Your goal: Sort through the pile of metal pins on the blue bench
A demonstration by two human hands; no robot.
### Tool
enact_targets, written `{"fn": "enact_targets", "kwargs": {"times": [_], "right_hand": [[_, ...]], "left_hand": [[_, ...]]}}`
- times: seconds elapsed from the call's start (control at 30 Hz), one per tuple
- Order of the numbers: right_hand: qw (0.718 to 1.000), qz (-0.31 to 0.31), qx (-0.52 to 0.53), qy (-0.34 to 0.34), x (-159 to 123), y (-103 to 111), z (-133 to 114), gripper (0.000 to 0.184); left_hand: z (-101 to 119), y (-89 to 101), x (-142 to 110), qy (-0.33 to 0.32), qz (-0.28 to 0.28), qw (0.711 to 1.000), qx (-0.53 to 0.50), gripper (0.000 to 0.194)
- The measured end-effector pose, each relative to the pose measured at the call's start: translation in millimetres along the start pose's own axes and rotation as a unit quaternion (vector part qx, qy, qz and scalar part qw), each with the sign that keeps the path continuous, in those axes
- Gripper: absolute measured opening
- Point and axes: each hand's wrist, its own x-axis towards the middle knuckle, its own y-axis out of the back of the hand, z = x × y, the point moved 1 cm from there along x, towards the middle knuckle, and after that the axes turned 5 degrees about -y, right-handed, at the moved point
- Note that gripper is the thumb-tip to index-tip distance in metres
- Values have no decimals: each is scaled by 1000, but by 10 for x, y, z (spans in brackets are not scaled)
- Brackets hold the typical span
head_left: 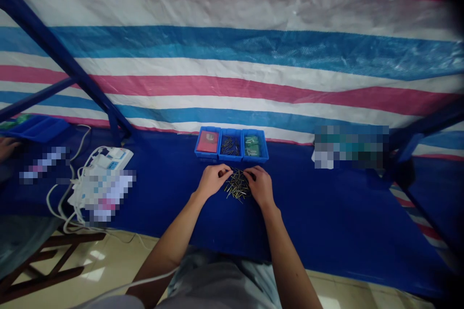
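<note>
A loose pile of thin, brass-coloured screws or nails [237, 186] lies on the blue table top. At the pile's upper left edge is my left hand [214, 178], its thumb and forefinger pinched together. My right hand [261, 184] is curled at the upper right edge, fingertips closed against the pile. Whatever the fingertips hold is too small to make out. Just behind the pile stand three joined blue bins: the left bin [206, 156] has a red flat piece inside, the middle bin [230, 158] dark screws or nails, and the right bin [255, 158] small green and whitish pieces.
White power strips [116, 158] with tangled cables lie to the left, beside a blurred-out item. Farther left are a blue tray [47, 128] and another person's hand [7, 147]. Blurred items [348, 147] sit at the back right. Blue metal posts [90, 89] and a striped sheet [232, 67] border the table.
</note>
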Motion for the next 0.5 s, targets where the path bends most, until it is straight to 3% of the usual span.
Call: {"fn": "enact_targets", "kwargs": {"times": [0.27, 0.5], "right_hand": [[1000, -18, -23, -1, -8, -11, 29, 17], [999, 20, 41, -8, -45, 55, -77, 17]], "left_hand": [[-22, -4, 1, 4, -2, 1000, 1, 20], [18, 15, -1, -1, 1, 1000, -29, 23]]}}
